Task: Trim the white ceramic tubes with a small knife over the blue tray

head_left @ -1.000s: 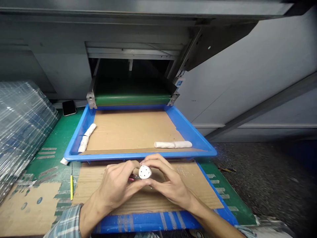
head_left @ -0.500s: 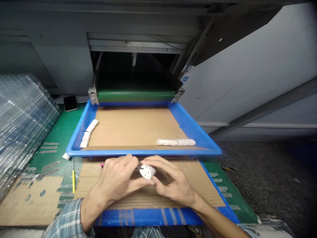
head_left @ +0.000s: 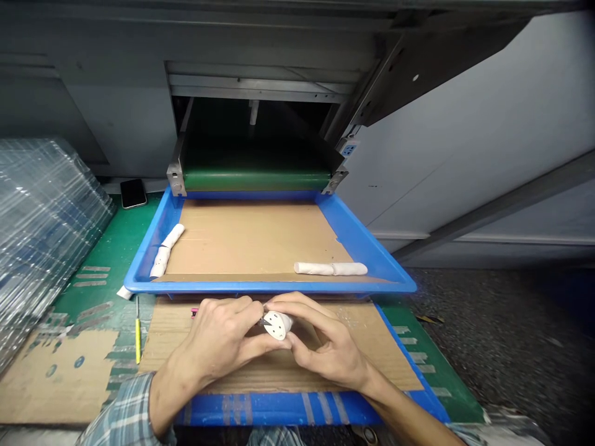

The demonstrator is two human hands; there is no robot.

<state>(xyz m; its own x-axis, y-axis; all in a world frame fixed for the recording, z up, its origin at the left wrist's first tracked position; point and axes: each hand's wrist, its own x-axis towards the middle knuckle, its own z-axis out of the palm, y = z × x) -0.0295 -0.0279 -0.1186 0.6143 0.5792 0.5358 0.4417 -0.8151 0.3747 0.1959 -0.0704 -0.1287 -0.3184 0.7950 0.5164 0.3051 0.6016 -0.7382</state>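
In front of the blue tray my right hand (head_left: 325, 344) is closed around a white cylindrical piece (head_left: 277, 326), its round flat face with several small dark holes turned toward me. My left hand (head_left: 223, 331) is closed on a slim tool with a pointed dark metal tip (head_left: 264, 321), which lies against the edge of that face. A pink part (head_left: 194, 313) shows behind the left hand and looks like the tool's other end. My left thumb also touches the lower rim of the white piece. The tool's middle is hidden by the fingers.
Beyond my hands is a cardboard-lined blue tray (head_left: 269, 287) holding white rolls (head_left: 330, 268) at right and left (head_left: 167, 251). A green conveyor (head_left: 255, 179) ends over it, bearing a white rod (head_left: 253, 113). A yellow screwdriver (head_left: 138, 339), phone (head_left: 133, 193) and plastic-wrapped stack (head_left: 41, 229) are leftward.
The dark tool tip shows a little more across the white piece's face, and my left fingers have shifted slightly right. The grip of both hands stays the same.
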